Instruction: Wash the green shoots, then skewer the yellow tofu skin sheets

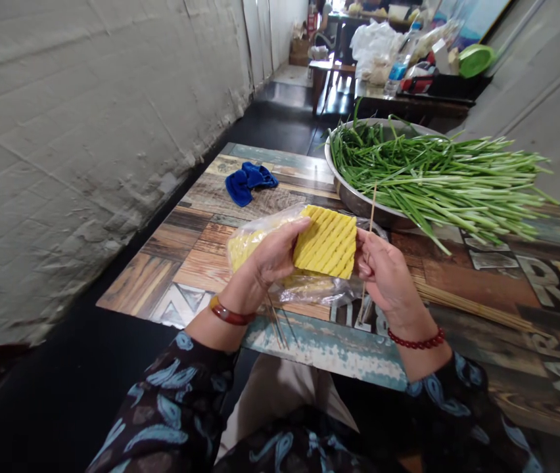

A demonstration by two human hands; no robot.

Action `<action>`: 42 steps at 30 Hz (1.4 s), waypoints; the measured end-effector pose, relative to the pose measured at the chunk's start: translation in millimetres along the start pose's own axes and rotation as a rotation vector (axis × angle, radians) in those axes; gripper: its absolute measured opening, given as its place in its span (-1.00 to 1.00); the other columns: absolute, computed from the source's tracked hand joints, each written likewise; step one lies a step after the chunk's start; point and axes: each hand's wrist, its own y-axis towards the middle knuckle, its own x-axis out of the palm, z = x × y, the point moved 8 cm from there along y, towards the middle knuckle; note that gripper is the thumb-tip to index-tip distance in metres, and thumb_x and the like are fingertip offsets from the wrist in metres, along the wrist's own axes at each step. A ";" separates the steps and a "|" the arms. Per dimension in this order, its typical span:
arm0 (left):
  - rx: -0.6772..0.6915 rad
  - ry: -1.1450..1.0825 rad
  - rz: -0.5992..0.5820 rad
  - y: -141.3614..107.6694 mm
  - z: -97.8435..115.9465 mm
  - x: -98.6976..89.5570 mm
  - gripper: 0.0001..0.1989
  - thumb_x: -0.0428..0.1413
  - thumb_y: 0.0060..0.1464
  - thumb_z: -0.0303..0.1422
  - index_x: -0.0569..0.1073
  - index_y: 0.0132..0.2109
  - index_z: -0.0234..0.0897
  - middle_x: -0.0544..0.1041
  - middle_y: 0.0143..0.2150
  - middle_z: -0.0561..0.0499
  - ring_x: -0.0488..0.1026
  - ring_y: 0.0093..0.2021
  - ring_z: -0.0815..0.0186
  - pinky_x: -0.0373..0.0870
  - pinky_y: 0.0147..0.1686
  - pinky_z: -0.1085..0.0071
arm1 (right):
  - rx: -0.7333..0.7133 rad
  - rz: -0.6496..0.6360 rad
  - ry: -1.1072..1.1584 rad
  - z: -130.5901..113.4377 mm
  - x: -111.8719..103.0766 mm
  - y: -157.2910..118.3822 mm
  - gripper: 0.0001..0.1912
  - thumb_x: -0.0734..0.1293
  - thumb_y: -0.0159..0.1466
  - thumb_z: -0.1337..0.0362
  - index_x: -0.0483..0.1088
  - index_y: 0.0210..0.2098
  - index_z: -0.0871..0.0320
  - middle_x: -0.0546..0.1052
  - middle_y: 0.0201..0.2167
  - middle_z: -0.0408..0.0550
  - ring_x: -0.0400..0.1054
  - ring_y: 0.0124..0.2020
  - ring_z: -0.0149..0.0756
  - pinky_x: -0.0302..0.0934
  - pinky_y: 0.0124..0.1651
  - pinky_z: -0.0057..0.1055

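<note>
Your left hand [276, 257] is clamped on the left edge of the yellow slab [325, 244], thumb at its upper corner. Slab is held up over the tabletop [162, 259], between your two hands, ridged face tilted toward you, ridges running diagonally.

Your right hand [384, 272] has a thin skewer [372, 209] pinched between thumb and fingers, just beside the slab's right edge. Skewer is near upright, leaning slightly, sticking out above and below your grip. Can't tell if your right fingertips touch the slab.

Clear plastic bag [304, 290] lies on the tabletop beneath and behind the slab, more yellow pieces showing inside. Several thin sticks [276, 322] show below your left hand; can't tell if you hold them or they lie loose.

Skewer bundle [477, 309] lies on the tabletop to the right of your right hand. Metal bowl [336, 180] at the far right is heaped with long green stalks [438, 174], ends overhanging its right side. Blue cloth [249, 184] lies crumpled beyond the bag, near the far edge.
</note>
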 end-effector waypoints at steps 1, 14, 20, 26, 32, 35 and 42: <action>0.006 -0.009 0.009 -0.3 1.2 -0.8 -0.65 0.05 0.23 -0.32 0.49 0.09 -0.39 0.66 -0.17 -0.16 0.60 -0.03 0.09 0.51 0.06 0.19 | 0.007 0.008 0.007 0.7 -0.9 0.1 -0.60 0.38 0.27 -0.06 0.57 -0.11 0.11 0.30 -0.54 -0.25 -0.04 -0.63 -0.55 -0.15 -0.65 -0.52; 0.119 -0.053 -0.076 -0.1 13.9 -3.7 -0.60 0.04 0.28 -0.18 0.47 0.14 -0.31 0.64 -0.08 -0.16 0.54 0.09 0.06 0.48 0.09 0.19 | 0.062 0.012 0.074 10.8 -2.2 1.4 -0.62 0.39 0.27 -0.06 0.58 -0.09 0.04 0.46 -0.39 -0.16 -0.02 -0.63 -0.58 -0.15 -0.66 -0.52; 0.126 -0.058 -0.073 -1.4 16.9 -1.8 -0.57 0.01 0.30 -0.14 0.48 0.14 -0.31 0.64 -0.08 -0.15 0.55 0.08 0.07 0.49 0.07 0.20 | 0.015 -0.011 0.037 7.4 -1.0 2.4 -0.58 0.36 0.28 -0.09 0.58 -0.07 0.06 0.45 -0.39 -0.15 0.00 -0.64 -0.58 -0.12 -0.66 -0.52; 0.124 -0.051 -0.071 -2.5 17.7 -1.0 -0.56 0.02 0.28 -0.10 0.50 0.12 -0.30 0.65 -0.10 -0.15 0.56 0.06 0.08 0.51 0.03 0.23 | 0.035 0.007 0.038 6.8 0.1 0.7 -0.57 0.39 0.26 -0.10 0.58 -0.09 0.07 0.42 -0.44 -0.18 -0.01 -0.64 -0.58 -0.15 -0.66 -0.51; 0.125 -0.040 -0.098 -1.3 16.2 -1.1 -0.46 0.01 0.25 0.02 0.50 0.11 -0.31 0.64 -0.09 -0.19 0.56 0.06 0.05 0.50 0.02 0.21 | 0.021 -0.004 0.026 6.4 0.8 0.2 -0.59 0.38 0.26 -0.08 0.57 -0.08 0.08 0.41 -0.44 -0.19 0.00 -0.64 -0.57 -0.13 -0.66 -0.51; 0.120 -0.035 -0.117 -1.3 15.8 -0.5 -0.37 -0.03 0.23 0.12 0.49 0.11 -0.32 0.64 -0.09 -0.21 0.55 0.07 0.04 0.50 0.01 0.20 | 0.021 -0.005 0.012 7.2 0.3 -0.3 -0.58 0.38 0.26 -0.07 0.57 -0.06 0.09 0.42 -0.42 -0.18 0.00 -0.63 -0.57 -0.12 -0.65 -0.51; 0.127 -0.048 -0.134 -0.7 15.3 0.7 -0.27 -0.09 0.19 0.21 0.48 0.13 -0.34 0.64 -0.09 -0.24 0.54 0.09 0.01 0.50 -0.01 0.21 | 0.025 -0.009 0.027 7.5 2.9 -1.4 -0.64 0.40 0.26 -0.03 0.58 -0.12 0.09 0.46 -0.36 -0.15 -0.03 -0.61 -0.57 -0.13 -0.64 -0.51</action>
